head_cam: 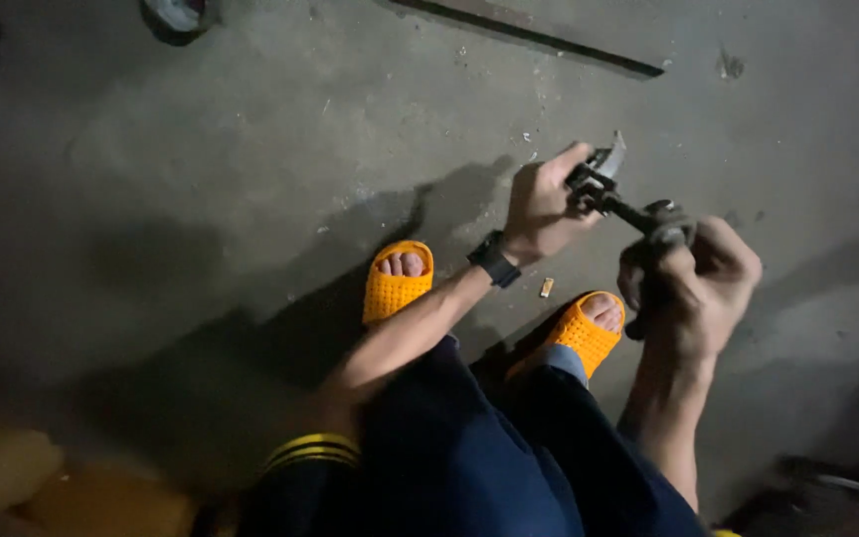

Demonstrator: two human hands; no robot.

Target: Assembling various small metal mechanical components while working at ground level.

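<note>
Metal part gripped in both hands over a concrete floor

Item: dark metal part [620, 199], an assembly with a curved shiny piece at its far end and a short dark rod running back toward the near end. It is held clear of the floor, above and beyond the feet, spanning the gap between the two hands.

Left hand [541, 207]: fingers curled shut around the far end of the part, thumb pressed near the shiny piece. A black watch [494, 259] sits on that wrist.

Right hand [693, 283]: closed in a fist around the near end of the rod, a dark round knob showing just above the knuckles. Exactly what lies inside the fist is hidden.

Step in hand, as a judgement: the two ends look braced against each other, as in twisting, loosening or tightening a joint along the rod. A next move would call for a firm hold by the left hand while the right turns, with both wrists kept in line with the rod.

Surroundings: orange slippers [397, 281] below the left hand; a small pale scrap [546, 287] on the floor [251, 149] between the feet; a long dark bar [539, 38] well beyond the hands.
</note>
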